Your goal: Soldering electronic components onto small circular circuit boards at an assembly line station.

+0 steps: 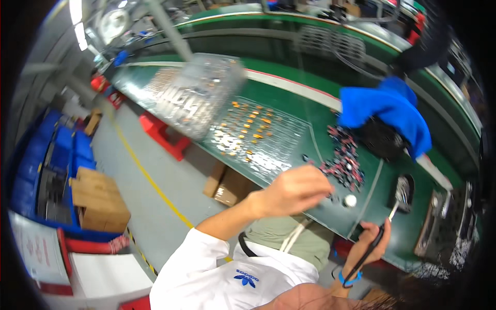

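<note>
My right hand (369, 242) is wrapped around a black-handled soldering iron (371, 252). The iron's metal tip reaches a small black holder (409, 200) with silvery wire wool inside. Over the bench's near edge, my left hand (299, 190) is closed with its fingers pinched; what they hold, if anything, I cannot make out. Just beyond that hand lies a pile of small black parts with pinkish-red wires (345, 160). A small round white item (350, 200) sits between my two hands.
On the green bench (294, 106), a clear tray (284, 134) carries rows of orange-and-metal parts, with stacked trays (206, 85) at left. A blue cover-like thing (382, 103) stands beyond the pile. A dark metal rack (439, 227) is at right. Cardboard (235, 188) and red stools (163, 135) stand below.
</note>
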`<state>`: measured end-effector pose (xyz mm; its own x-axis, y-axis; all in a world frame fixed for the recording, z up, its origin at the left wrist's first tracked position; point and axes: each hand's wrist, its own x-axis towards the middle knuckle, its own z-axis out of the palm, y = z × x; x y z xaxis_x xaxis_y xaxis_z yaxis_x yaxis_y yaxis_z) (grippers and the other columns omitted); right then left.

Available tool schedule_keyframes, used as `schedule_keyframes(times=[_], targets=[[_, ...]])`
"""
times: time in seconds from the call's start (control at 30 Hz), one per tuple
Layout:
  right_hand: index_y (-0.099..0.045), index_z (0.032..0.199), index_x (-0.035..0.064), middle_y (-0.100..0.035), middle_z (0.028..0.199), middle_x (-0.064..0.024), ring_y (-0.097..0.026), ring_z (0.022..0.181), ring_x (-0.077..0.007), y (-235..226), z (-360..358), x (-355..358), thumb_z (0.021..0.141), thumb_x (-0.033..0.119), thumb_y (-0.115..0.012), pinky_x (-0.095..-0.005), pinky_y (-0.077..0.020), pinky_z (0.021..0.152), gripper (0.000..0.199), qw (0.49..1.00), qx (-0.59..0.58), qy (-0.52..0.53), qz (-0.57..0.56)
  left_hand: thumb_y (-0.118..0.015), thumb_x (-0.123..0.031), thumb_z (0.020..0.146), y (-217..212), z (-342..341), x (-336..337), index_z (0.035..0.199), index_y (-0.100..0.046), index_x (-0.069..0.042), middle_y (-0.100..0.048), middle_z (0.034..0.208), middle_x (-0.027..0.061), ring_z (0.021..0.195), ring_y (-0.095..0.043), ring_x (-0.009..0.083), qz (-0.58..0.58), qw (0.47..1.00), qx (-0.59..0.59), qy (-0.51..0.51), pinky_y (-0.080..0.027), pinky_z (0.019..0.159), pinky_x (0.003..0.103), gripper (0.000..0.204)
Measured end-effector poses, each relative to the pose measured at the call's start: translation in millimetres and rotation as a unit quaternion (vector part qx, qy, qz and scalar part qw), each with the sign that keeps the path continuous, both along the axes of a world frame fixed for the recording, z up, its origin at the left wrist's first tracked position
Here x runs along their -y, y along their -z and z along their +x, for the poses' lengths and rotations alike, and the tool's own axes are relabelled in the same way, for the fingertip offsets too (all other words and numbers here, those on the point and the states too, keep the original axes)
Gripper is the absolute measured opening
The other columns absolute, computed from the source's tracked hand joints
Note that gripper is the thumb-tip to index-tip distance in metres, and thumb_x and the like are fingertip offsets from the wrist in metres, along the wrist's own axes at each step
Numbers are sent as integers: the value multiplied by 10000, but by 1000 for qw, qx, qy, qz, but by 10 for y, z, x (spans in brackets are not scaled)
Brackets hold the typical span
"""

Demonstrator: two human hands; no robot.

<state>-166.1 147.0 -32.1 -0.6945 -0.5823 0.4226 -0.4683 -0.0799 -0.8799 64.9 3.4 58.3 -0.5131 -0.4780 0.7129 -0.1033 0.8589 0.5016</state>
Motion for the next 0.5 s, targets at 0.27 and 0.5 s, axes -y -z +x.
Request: schedule_keyframes(times=[0.27, 0.5], targets=[[-549, 1434, -10, -679, 794, -64, -499, 625, -95, 58, -31, 66, 1081, 162, -549, -266, -399, 573, 393, 997, -60, -32, -23, -746, 0, 902, -419, 2237, 963, 1059, -748, 6, -766, 965, 89, 860, -729, 148, -16, 895, 8, -445, -577, 793, 287, 157], [-555, 1404, -43, -713, 794, -101, -605, 677, -157, -2, -45, 56, 1067, 149, -576, -305, -477, 649, 389, 997, -68, -39, -19, -763, -102, 919, -304, 3110, 1385, 1128, -763, -5, -790, 970, 105, 852, -752, 152, 71, 858, 115, -496, -589, 781, 289, 231]])
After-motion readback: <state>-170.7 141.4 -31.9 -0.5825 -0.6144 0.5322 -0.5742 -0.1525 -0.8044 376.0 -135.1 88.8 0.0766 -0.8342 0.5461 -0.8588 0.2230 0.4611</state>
